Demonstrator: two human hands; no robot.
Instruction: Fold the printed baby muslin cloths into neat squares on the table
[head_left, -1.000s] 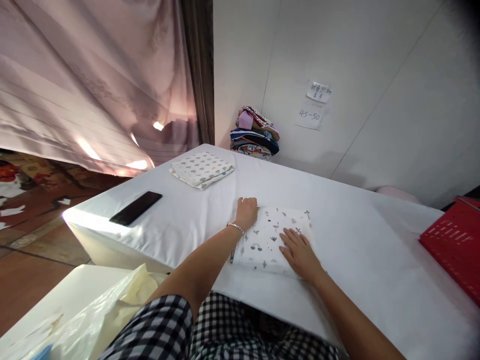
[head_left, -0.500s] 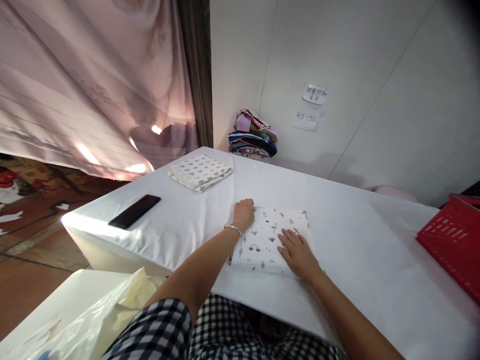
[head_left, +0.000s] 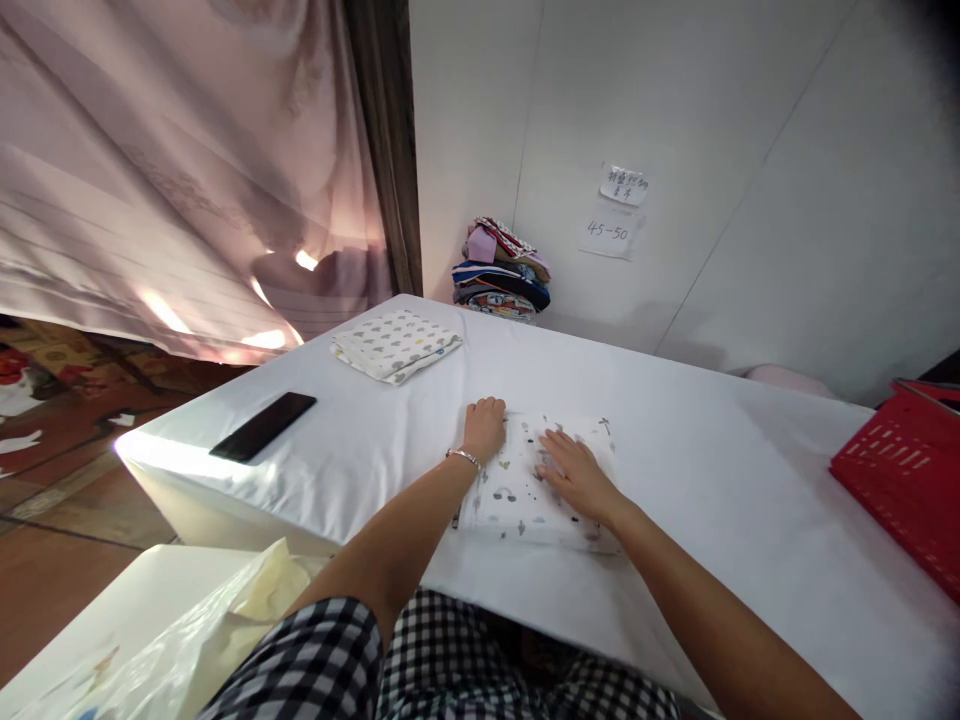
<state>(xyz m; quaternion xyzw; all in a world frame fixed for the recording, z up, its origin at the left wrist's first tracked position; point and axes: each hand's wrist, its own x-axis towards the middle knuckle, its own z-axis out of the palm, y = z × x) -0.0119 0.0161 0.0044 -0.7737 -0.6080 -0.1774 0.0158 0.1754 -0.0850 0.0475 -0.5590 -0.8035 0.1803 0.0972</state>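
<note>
Pinkish curtain [head_left: 187, 170] far left, thin draped fabric, bright light spots low down. Pale plastic bag [head_left: 225, 620], crinkly and see-through in parts, on a white surface lower left. Dark flat slab, probably a phone [head_left: 264, 427], smooth and rectangular, lies on the bench [head_left: 712, 480], which has a white cloth cover, slightly wrinkled on this side. Beyond it, a folded grey-print cloth [head_left: 397, 347], soft, layered, edges a bit uneven. Left hand [head_left: 484, 428], bracelet at wrist, curled at the upper left corner of the patterned cloth [head_left: 523, 478]; left grip looks narrow, can't tell if it pinches fabric. Clothes pile [head_left: 501, 275] near the wall behind the far edge, mixed colours, rounded folds; its support is hidden. Patterned cloth: on the bench right in front of the person, white with small grey motifs, thin-looking, folded to a rough rectangle, well apart from the other cloth. Right hand [head_left: 579, 482] lies over its right half, fingers spread, right grip wide, holding nothing. Step in hand looks like flattening the folded cloth; next move seems to call for light, even pressure with the left corner steadied, so layers don't slip. Handwritten papers [head_left: 609, 232] on the smooth white wall. Red basket [head_left: 896, 465], stiff, slotted side, far right.
</note>
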